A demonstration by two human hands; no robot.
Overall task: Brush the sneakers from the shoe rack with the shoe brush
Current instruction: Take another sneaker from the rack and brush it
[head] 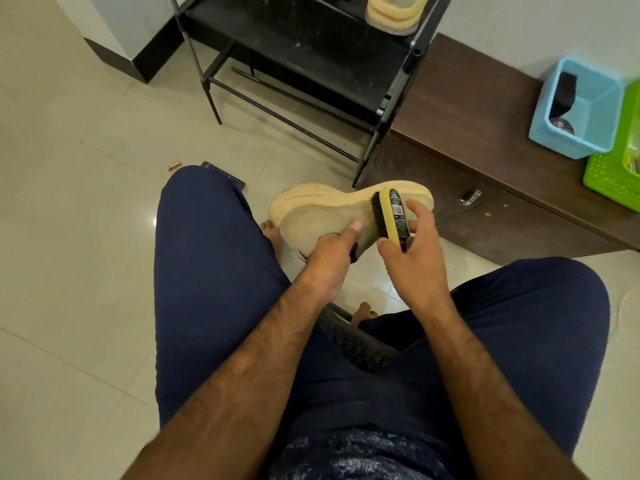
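A beige knit sneaker (318,211) lies on its side in the air between my knees, sole edge away from me. My left hand (330,252) grips it at the opening, thumb on the upper. My right hand (414,247) holds a yellow-backed shoe brush (388,216) with black bristles pressed against the sneaker's side near the heel end. A second beige sneaker (394,12) stands on the black shoe rack (304,46) at the top of the view.
A dark wooden cabinet (467,133) stands to the right of the rack, bearing a blue bin (575,109) and a green basket (616,161). On the tiled floor lie a remote control (225,174) and a small battery (173,165). My legs in navy trousers fill the foreground.
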